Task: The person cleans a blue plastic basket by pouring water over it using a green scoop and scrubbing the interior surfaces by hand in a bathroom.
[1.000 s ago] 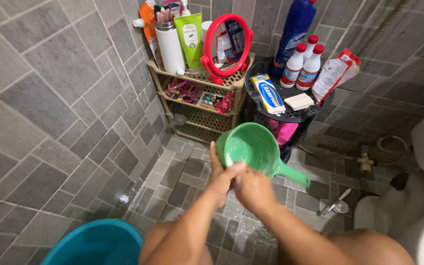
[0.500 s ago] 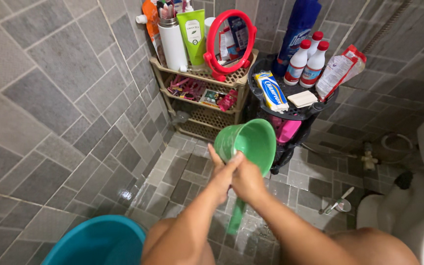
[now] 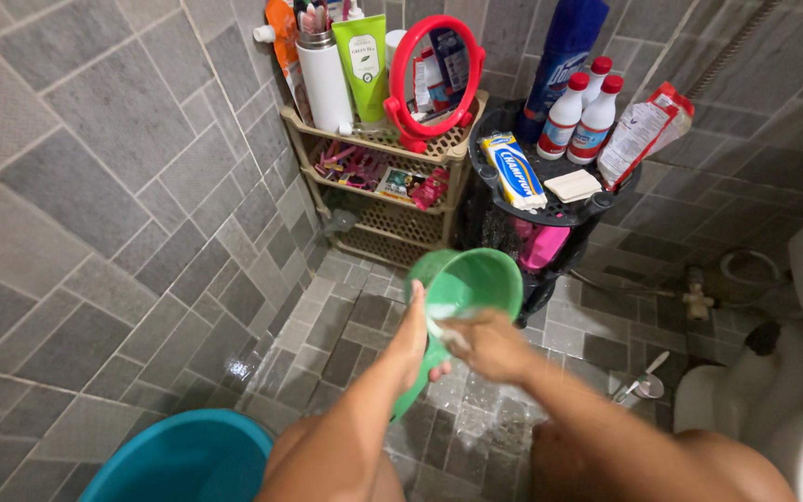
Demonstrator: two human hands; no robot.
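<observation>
Left hand (image 3: pixel 413 339): grip clamped on the green plastic dipper (image 3: pixel 462 293).
Right hand (image 3: pixel 487 346): grip state cannot be told; placed at the dipper's rim.
Nearby: blue bucket (image 3: pixel 188 460).

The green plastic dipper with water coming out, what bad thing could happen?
Water pours from the round green plastic dipper over the right hand, and the grey tiled floor below shines wet, so it may be slippery. The left hand grips the dipper low by its handle; being wet, it might slip. Splashes could reach the tan woven corner shelf nearby.
</observation>
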